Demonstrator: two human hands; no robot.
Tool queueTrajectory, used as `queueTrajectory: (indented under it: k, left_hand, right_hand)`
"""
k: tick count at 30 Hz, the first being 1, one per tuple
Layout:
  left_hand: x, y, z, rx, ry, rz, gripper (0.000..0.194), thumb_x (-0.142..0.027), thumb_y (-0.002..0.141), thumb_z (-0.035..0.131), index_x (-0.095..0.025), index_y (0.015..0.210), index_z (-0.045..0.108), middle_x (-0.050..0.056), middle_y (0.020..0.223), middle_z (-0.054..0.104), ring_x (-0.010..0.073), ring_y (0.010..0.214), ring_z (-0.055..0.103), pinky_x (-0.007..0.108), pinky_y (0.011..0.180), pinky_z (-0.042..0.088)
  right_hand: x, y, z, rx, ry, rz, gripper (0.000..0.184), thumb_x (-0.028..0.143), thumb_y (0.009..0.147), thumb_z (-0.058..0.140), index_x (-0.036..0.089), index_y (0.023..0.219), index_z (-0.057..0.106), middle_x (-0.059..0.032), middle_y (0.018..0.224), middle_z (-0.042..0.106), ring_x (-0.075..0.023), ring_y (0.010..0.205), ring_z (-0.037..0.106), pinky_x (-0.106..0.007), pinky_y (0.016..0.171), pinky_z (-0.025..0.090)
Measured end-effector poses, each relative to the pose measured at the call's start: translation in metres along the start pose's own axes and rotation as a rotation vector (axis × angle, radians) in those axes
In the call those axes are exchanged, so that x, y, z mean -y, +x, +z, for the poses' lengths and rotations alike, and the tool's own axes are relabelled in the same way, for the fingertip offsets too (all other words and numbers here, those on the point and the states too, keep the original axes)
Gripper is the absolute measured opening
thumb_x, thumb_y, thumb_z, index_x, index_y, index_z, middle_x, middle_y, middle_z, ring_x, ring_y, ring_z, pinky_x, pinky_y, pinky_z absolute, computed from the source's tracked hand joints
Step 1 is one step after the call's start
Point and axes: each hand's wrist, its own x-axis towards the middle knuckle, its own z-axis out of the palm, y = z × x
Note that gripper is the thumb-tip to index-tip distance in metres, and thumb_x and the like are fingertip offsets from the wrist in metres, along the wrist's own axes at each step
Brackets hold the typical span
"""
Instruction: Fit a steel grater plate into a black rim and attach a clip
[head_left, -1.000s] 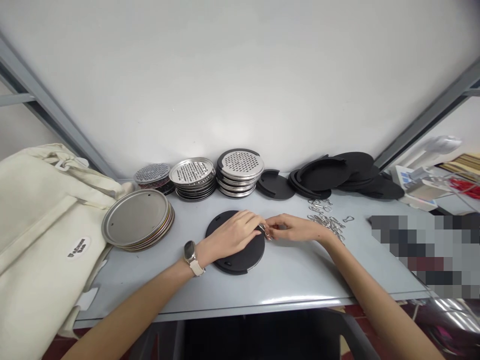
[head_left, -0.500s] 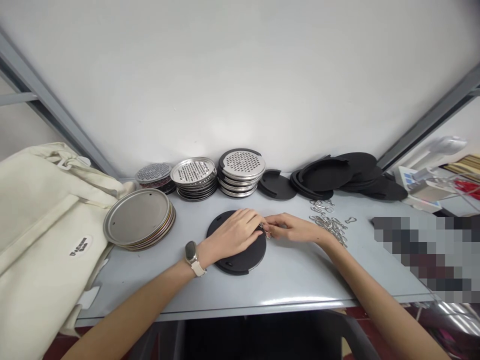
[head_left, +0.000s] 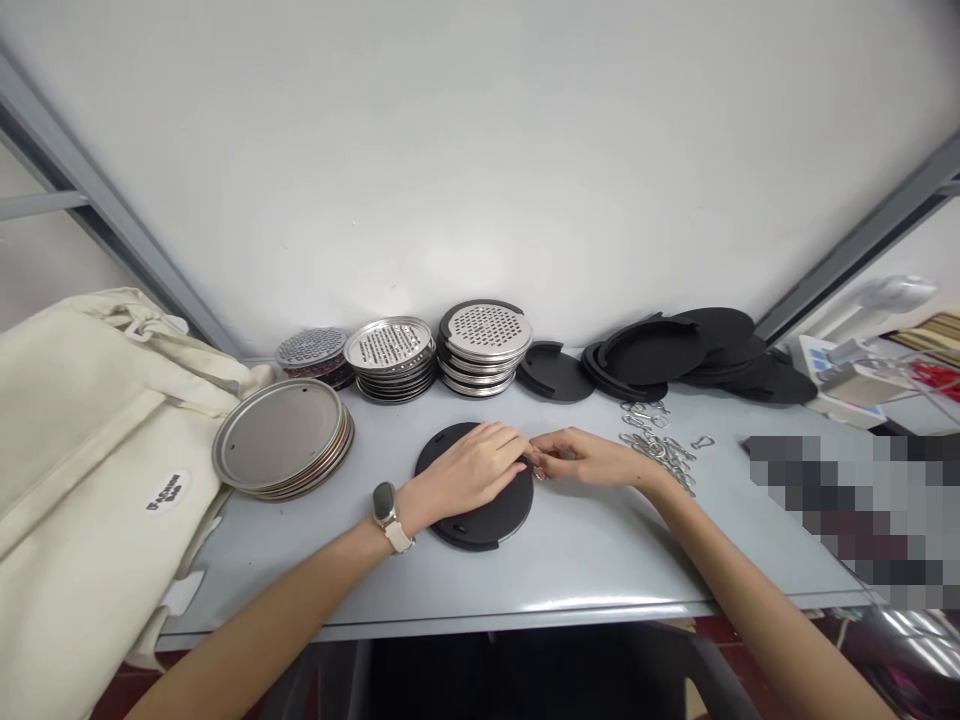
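A round black disc [head_left: 495, 515] with small slots lies on the table before me. Across its top rests my left hand [head_left: 476, 468], wearing a watch; its fingers are closed at the disc's right edge and steady it there. At that same edge my right hand [head_left: 581, 457] pinches a small metal carabiner [head_left: 539, 475], mostly hidden by the fingers. The fingertips of both hands meet there. Whether the clip passes through the disc cannot be seen. To the right lies a loose pile of silver carabiners [head_left: 658, 450].
Along the wall stand grater discs [head_left: 391, 345], a taller grater stack [head_left: 487, 330] and several black discs [head_left: 652, 352]. Grey round plates [head_left: 277, 435] are stacked at left beside a cream bag [head_left: 82, 450]. The table's front edge [head_left: 450, 628] runs below my forearms.
The right fingers have shifted slightly at the disc's edge, and less of the carabiner shows. The left hand stays on the disc. The whole view has moved a little.
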Motion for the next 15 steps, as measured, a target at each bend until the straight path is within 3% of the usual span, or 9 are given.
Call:
queueTrajectory:
  k: [8, 15]
  left_hand:
    - [-0.0012, 0.0004, -0.0005, -0.008, -0.034, 0.001, 0.015, -0.018, 0.094, 0.038, -0.016, 0.103, 0.051, 0.006, 0.094, 0.056, 0.0193, 0.09, 0.054, 0.036, 0.083, 0.045]
    - [-0.0027, 0.0, -0.0023, -0.013, -0.06, -0.03, 0.015, -0.017, 0.093, 0.04, -0.017, 0.106, 0.049, 0.007, 0.1, 0.053, 0.0196, 0.092, 0.055, 0.035, 0.083, 0.047]
  right_hand:
    - [-0.0016, -0.0008, -0.0017, 0.026, 0.013, -0.021, 0.023, 0.034, 0.086, 0.042, 0.017, 0.075, 0.052, -0.0006, 0.075, 0.056, -0.0123, 0.068, 0.048, -0.024, 0.065, 0.04]
    - [-0.0011, -0.0004, -0.0011, 0.036, -0.001, -0.024, 0.026, 0.037, 0.088, 0.038, 0.017, 0.073, 0.048, 0.0009, 0.07, 0.049, -0.0108, 0.062, 0.041, -0.024, 0.06, 0.036]
